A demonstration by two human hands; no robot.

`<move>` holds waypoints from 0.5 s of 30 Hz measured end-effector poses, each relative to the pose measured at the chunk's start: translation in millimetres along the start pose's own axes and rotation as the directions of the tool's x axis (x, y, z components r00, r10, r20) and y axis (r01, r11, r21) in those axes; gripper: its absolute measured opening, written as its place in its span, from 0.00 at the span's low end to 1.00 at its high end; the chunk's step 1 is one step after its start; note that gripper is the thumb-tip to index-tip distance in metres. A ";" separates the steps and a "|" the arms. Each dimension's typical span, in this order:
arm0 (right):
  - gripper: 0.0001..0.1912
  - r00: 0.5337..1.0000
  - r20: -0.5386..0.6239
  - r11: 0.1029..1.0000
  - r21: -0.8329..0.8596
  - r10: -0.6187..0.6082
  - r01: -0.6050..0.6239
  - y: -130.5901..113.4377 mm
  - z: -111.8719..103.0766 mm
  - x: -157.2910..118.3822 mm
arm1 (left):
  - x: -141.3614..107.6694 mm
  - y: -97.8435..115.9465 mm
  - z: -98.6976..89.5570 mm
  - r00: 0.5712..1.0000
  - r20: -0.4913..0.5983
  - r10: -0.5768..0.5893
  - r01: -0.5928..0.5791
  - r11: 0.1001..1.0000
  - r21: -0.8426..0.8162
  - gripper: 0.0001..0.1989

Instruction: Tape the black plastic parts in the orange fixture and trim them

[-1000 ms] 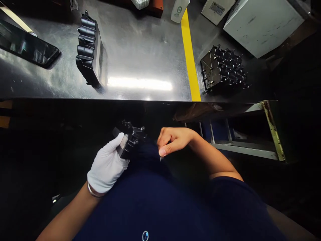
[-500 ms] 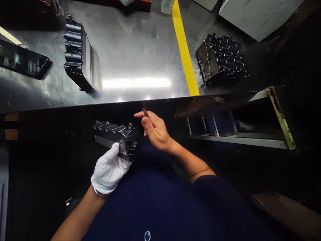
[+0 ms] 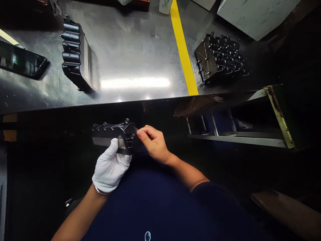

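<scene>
My left hand, in a white glove, grips a black ribbed plastic part from below, the thumb on its pale side strip. The part is held in front of my body, below the table edge. My bare right hand pinches a small thin dark blade-like piece between thumb and forefinger. That piece's tip is at the right end of the black part; whether it touches is hard to tell.
On the metal table stand another black ribbed part at left and a stack of black parts at right. A phone-like dark object lies far left. A metal frame stands below right.
My right hand has moved down and closed in a pinch, bringing the small piece to the part's right end. My left hand has tilted the black part slightly and raised its right end.
</scene>
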State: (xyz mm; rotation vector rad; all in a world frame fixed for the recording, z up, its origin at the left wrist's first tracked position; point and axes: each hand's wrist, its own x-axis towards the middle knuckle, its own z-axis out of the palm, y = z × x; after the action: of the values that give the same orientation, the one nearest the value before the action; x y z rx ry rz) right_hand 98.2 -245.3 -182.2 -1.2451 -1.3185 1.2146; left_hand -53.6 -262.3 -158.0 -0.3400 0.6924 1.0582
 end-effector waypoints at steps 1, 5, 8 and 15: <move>0.19 0.998 -0.055 1.000 0.012 -0.005 0.006 1.1 3.9 -2.4 | 0.0 -1.0 0.7 1.000 0.004 -0.012 0.012 1.000 -0.013 0.28; 0.19 0.972 -0.228 0.998 0.020 -0.060 0.067 3.5 8.0 -6.2 | -2.1 -2.0 -0.1 0.997 0.002 -0.071 0.071 0.996 -0.048 0.30; 0.17 0.986 -0.076 0.989 -0.017 -0.150 0.149 1.9 -6.3 0.5 | -4.5 1.9 -1.8 0.998 -0.021 -0.062 0.061 0.997 -0.055 0.28; 0.12 0.860 0.236 0.848 -0.186 -0.452 0.497 -2.9 -42.2 14.8 | -6.3 2.7 4.1 0.993 -0.095 -0.074 0.071 0.997 -0.036 0.27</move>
State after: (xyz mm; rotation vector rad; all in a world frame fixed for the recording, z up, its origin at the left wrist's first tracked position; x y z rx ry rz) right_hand 139.0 -227.9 -175.7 -0.8927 -1.8283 0.8390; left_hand -56.4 -263.0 -150.6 -0.4432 0.7445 0.9892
